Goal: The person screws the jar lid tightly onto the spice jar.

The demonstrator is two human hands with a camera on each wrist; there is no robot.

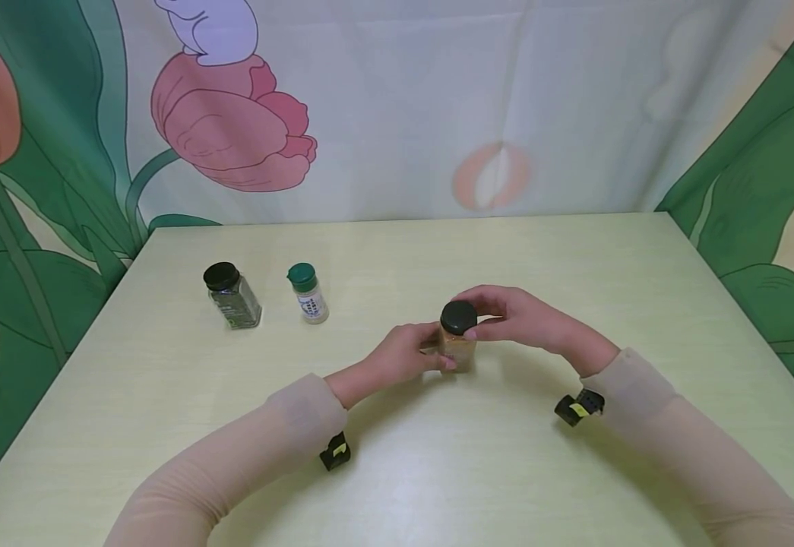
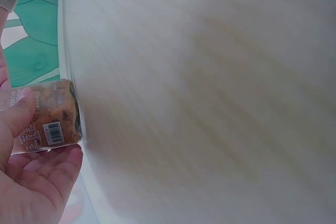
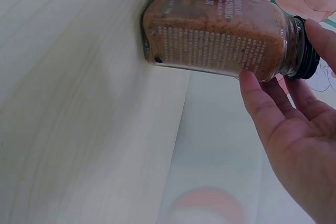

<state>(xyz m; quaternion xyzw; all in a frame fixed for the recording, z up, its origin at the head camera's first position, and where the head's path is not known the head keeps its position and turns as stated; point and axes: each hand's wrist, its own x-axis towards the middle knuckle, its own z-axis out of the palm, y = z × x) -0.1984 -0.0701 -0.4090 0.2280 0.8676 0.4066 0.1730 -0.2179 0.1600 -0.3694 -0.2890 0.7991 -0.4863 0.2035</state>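
Between the two hands stands an upright glass seasoning jar (image 1: 458, 353) with orange-brown contents and a black lid (image 1: 459, 317). The left hand (image 1: 402, 355) grips its lower body, thumb on one face and fingers on another, as the left wrist view also shows. At the top, the right hand (image 1: 516, 315) holds the black lid between thumb and fingers; in the right wrist view one fingertip touches the glass (image 3: 210, 32) below the lid (image 3: 308, 51). White print covers that side, and a barcode label (image 2: 53, 133) shows in the left wrist view. The base is close to the tabletop.
On the left of the pale table (image 1: 383, 251) stand a dark-green-filled jar with a black lid (image 1: 232, 296) and a smaller shaker with a green cap (image 1: 308, 293). A printed cloth (image 1: 397, 114) hangs behind the table. Each wrist bears a small black camera (image 1: 580, 407).
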